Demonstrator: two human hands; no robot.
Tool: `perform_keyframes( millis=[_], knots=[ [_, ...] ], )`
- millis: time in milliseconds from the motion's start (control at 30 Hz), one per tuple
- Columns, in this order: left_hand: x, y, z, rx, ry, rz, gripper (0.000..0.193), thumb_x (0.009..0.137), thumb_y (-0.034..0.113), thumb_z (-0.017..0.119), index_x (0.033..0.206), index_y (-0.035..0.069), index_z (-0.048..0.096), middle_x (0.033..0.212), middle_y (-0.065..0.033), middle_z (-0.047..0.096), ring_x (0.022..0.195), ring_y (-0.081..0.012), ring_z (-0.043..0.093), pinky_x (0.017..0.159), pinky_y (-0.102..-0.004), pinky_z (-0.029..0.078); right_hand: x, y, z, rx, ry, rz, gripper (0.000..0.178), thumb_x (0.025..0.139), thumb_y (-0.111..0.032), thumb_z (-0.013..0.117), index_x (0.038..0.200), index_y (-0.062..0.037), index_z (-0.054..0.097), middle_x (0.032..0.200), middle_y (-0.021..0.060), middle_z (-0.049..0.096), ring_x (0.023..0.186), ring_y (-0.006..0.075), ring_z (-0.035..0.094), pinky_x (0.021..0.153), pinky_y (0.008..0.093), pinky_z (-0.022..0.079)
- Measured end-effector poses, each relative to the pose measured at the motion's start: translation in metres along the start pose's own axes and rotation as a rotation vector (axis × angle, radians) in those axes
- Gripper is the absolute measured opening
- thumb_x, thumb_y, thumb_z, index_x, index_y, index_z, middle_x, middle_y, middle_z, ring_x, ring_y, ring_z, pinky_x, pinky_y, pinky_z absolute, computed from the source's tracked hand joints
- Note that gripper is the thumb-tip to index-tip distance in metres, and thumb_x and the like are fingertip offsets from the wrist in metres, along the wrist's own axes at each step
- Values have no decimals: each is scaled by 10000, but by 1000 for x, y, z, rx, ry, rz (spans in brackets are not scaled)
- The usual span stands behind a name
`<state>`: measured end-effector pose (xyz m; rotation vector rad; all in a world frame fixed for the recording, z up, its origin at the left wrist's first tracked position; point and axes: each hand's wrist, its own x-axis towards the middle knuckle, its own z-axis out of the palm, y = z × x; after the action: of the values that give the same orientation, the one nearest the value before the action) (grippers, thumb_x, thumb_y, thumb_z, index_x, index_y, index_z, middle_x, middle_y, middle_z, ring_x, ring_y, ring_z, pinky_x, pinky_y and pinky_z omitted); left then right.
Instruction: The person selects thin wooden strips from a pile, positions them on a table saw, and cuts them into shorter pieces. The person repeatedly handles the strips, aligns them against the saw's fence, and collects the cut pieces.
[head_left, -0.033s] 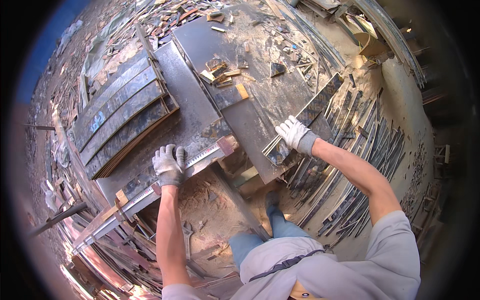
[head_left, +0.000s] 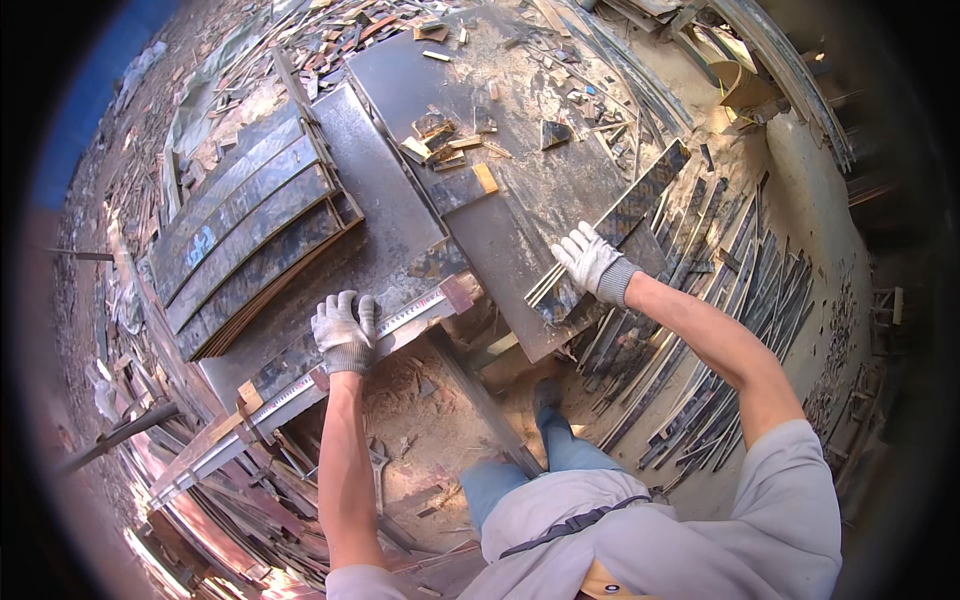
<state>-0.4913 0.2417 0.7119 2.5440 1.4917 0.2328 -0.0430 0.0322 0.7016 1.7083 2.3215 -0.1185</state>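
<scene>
My left hand [head_left: 345, 332], in a pale work glove, lies with its fingers stretched out on the near edge of a dark metal saw-bench top [head_left: 385, 215]. Beside its wrist runs a metal rail with a white measuring scale [head_left: 412, 312], ending at a reddish-brown block [head_left: 458, 294]. My gloved right hand [head_left: 588, 262] is closed around a few long, thin plywood strips [head_left: 640, 200] with dark faces. They slant over the right side of the bench, their near ends sticking out left of the glove. The fingertips' undersides are hidden.
Curved dark plywood panels [head_left: 250, 230] are stacked on the left of the bench. Wood offcuts [head_left: 438, 140] and sawdust lie on its far part. Many narrow strips [head_left: 715, 330] cover the ground at right. A beam [head_left: 485, 405] runs beside my legs.
</scene>
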Motion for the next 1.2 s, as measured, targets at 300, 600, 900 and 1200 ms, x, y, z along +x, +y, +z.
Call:
perform_keyframes(
  millis=[300, 600, 900, 1200],
  knots=[
    [8, -4, -4, -27, -44, 4, 447, 1019, 507, 659, 1224, 113, 708, 1101, -163, 674, 1058, -385, 631, 986, -523, 473, 68, -90, -58, 1183, 37, 640, 692, 961, -448, 782, 1438, 28, 624, 1293, 254, 747, 1190, 420, 721, 1067, 460, 555],
    [21, -26, -31, -145, -425, 47, 986, 884, 761, 695, 1524, 26, 546, 1266, -235, 631, 1194, -421, 594, 1074, -548, 452, 198, -116, 11, 1346, -232, 822, 645, 956, -414, 831, 1365, 63, 685, 1184, 161, 785, 1021, 248, 739, 952, 385, 586],
    [50, -54, -50, -124, -656, 64, 942, 769, 275, 834, 1586, 11, 448, 1341, -219, 625, 1227, -398, 608, 1047, -511, 498, 234, -63, -67, 1745, -265, 707, 444, 931, -219, 899, 1244, 19, 693, 1046, 40, 749, 919, 108, 671, 854, 302, 569],
    [64, -48, -67, -104, -521, 108, 673, 783, 171, 732, 1422, 19, 586, 1162, -160, 644, 1073, -341, 645, 921, -448, 527, 238, -48, -85, 2071, -277, 682, 443, 1016, -205, 817, 1362, 2, 634, 1126, 59, 756, 972, 116, 712, 887, 291, 592]
  ],
)
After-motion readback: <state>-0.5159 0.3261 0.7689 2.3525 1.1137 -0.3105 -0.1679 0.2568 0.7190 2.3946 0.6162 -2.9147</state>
